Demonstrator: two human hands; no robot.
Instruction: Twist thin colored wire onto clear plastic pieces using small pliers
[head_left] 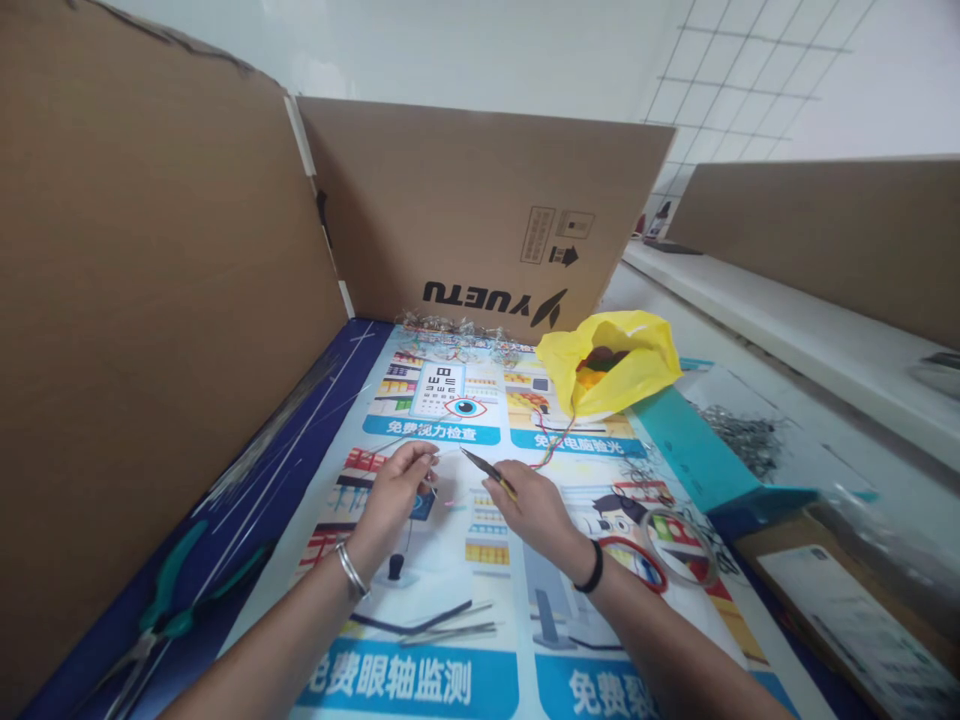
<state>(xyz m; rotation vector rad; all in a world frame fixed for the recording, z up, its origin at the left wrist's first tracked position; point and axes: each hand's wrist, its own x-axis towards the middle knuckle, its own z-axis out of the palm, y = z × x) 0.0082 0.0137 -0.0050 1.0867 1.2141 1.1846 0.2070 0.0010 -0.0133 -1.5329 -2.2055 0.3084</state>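
My left hand [401, 490] is closed in a pinch on a thin wire, part of which curves above the fingertips and is hard to make out. In my right hand [536, 505] is a pair of needle-nose pliers [482, 464] with slim dark jaws and a trace of yellow on the handle. The jaws point up and left, a short way right of my left fingertips. Both hands are above a printed poster sheet [442, 610] that covers the table. Several cut lengths of wire [450, 632] lie on the sheet, nearer to me.
Cardboard panels [480, 200] stand at the back and left. Green-handled pliers [169, 590] and long wires [262, 450] lie at left. At right are a yellow bag [630, 360], tape rolls [679, 550], a teal folder [697, 450] and a pile of metal bits [739, 440]. Wire pieces [465, 335] line the back.
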